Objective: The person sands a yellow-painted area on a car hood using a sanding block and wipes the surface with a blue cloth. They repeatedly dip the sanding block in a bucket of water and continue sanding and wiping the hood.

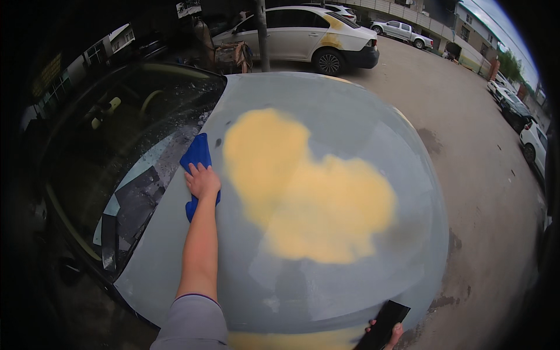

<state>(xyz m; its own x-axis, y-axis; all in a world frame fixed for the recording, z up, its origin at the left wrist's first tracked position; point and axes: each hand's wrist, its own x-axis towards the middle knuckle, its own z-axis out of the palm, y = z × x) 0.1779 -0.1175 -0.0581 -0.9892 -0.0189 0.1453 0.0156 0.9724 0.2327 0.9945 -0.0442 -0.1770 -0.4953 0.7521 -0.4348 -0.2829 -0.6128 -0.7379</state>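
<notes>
A car hood (361, 122) in dull grey fills the middle, with a large pale yellow patch (326, 210) across its centre. My left hand (203, 181) presses a crumpled blue cloth (198, 149) against the hood near the windshield edge, left of the patch. Its fingers lie over the cloth, which sticks out above and below the hand. Down at the lower right, my right hand (396, 335) grips a flat black rectangular block (385, 324) beside the hood's near edge. Only some of its fingers show around the block.
Dark and light sheets (137, 198) lie on the wet windshield (125, 111) at the left. Beyond the hood stand a post (261, 35) and a white car (291, 35) with yellowish patches. Concrete ground (466, 192) borders the right side, with parked cars (516, 111) farther off.
</notes>
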